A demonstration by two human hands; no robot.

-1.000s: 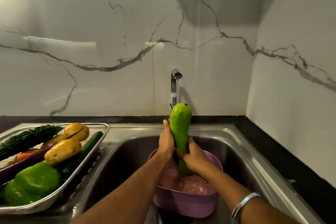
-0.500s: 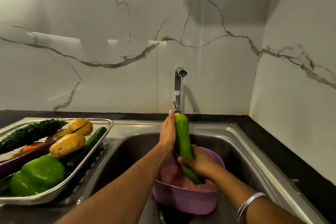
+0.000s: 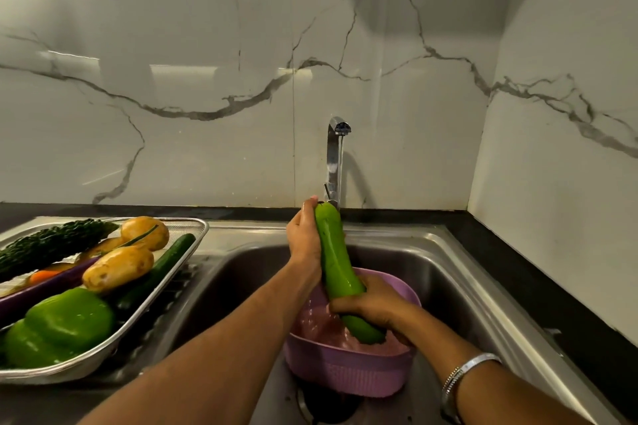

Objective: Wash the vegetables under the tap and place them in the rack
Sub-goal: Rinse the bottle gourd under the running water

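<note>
A long light-green gourd [image 3: 336, 259] stands tilted over the sink, its top under the running tap [image 3: 335, 162]. My right hand [image 3: 373, 305] grips its lower part above the purple colander [image 3: 348, 369]. My left hand [image 3: 303, 238] lies along the gourd's upper left side, fingers extended up to its tip. The metal rack [image 3: 186, 252] at the left holds a bitter gourd [image 3: 51, 245], potatoes [image 3: 117, 267], a cucumber [image 3: 165, 264] and a green pepper [image 3: 65, 324].
The steel sink [image 3: 459, 283] has a drain below the colander. Black countertop [image 3: 518, 272] runs behind and to the right, meeting marble walls. A purple aubergine and an orange carrot lie in the rack under the potatoes.
The gourd has been lowered and tilted, its lower end pointing right into the colander. My left hand slid up towards its tip while my right hand kept its grip lower down.
</note>
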